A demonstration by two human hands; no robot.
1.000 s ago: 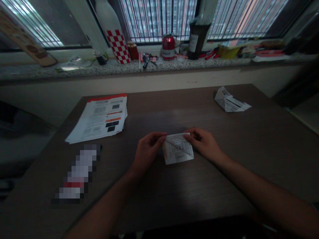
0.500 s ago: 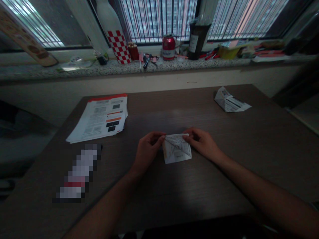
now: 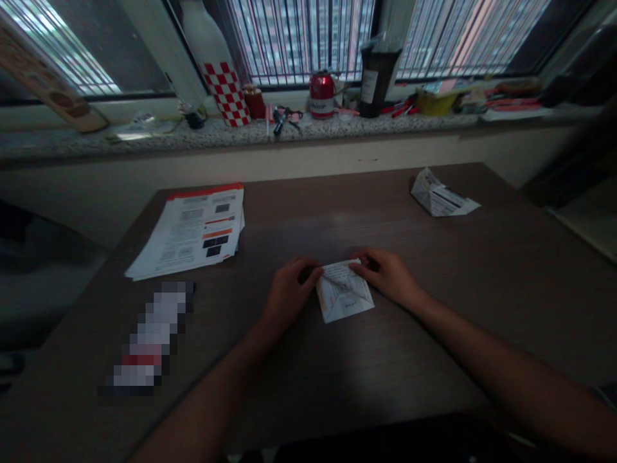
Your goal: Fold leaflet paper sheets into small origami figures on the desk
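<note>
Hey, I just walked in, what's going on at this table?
A person's left hand and right hand hold a small folded paper near its far corners, at the table. A stack of printed sheets lies to the left, and a second folded piece sits toward the far right.

I work in dim light. What brightness there is comes through the barred windows [image 3: 303,42] ahead, laying a soft sheen on the table [image 3: 332,222] and shadow beside my forearms [image 3: 472,344]. Print on my folded paper [image 3: 344,292] blurs beyond reading. The outer edges stretch and darken (coarse pixel blocks [image 3: 149,341] mask something at left).
</note>
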